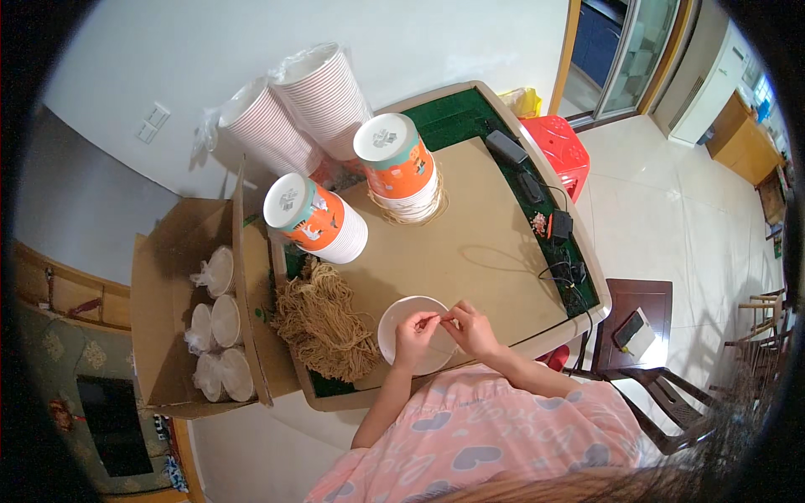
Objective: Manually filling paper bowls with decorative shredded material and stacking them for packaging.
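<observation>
A white paper bucket (433, 360) stands mouth up at the near edge of the table, below my hands. My left hand (413, 337) is closed in a pinch over its middle. Beside it, my right hand (472, 330) is pinched too, over the bucket's right rim. The fingertips of both hands nearly meet; whatever they hold is too small to make out. Left of the bucket lies a heap of tan strings (325, 323). Beyond are two upside-down stacks of orange-and-white paper buckets, a nearer stack (323, 226) and a farther stack (398, 172) with strings looped around its base.
Two tall plastic-wrapped stacks of paper buckets (323, 101) lean by the wall. A cardboard box (180, 310) at left holds several bagged stacks. Black power adapters (506, 147) and cables line the table's right side, near a red stool (560, 151). A dark chair (662, 394) stands lower right.
</observation>
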{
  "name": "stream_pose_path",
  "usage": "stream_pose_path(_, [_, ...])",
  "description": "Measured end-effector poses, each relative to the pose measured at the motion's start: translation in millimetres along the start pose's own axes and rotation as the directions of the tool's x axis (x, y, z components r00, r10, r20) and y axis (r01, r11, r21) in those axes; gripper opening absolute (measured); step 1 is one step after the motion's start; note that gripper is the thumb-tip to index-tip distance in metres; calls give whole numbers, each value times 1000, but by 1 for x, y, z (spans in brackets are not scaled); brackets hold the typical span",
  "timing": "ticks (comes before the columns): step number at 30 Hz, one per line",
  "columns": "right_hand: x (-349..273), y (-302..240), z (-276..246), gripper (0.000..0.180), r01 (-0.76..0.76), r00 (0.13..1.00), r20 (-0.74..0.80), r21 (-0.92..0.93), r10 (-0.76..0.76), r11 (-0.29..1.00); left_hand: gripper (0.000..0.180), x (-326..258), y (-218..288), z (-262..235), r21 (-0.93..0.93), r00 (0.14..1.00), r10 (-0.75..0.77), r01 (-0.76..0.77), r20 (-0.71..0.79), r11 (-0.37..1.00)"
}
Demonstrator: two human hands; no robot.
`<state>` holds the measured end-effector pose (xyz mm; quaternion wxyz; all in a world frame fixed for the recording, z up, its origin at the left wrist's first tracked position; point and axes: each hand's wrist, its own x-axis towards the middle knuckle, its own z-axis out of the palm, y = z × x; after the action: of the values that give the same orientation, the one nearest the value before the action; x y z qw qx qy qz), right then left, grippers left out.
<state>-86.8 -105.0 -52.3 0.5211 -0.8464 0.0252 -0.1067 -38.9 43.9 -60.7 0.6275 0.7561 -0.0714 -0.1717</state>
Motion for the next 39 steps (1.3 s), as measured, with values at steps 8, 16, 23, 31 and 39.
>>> stream_pose_path(8, [-8,13,4,5,44,999,2,9,-44,999,9,13,-3,-15,524,855,455,-276,-250,806])
stream_pose_path(16, [7,-4,-1,6,-68,997,-22,54,69,996,19,10,15,-10,62,1000,6,-7,11,998])
stream_pose_path(23, [5,-1,-3,7,-84,996,-9,77,85,993,16,2,18,-11,79,981,-18,3,191,997])
stream_pose_path(31, [5,-5,-6,8,-90,996,14,84,89,992,11,-1,19,-2,243,994,88,-102,66,965])
stream_pose_path(39, [4,-5,-13,8,9,1000,27,106,-12,994,10,-3,31,-2,272,991,79,-106,108,956])
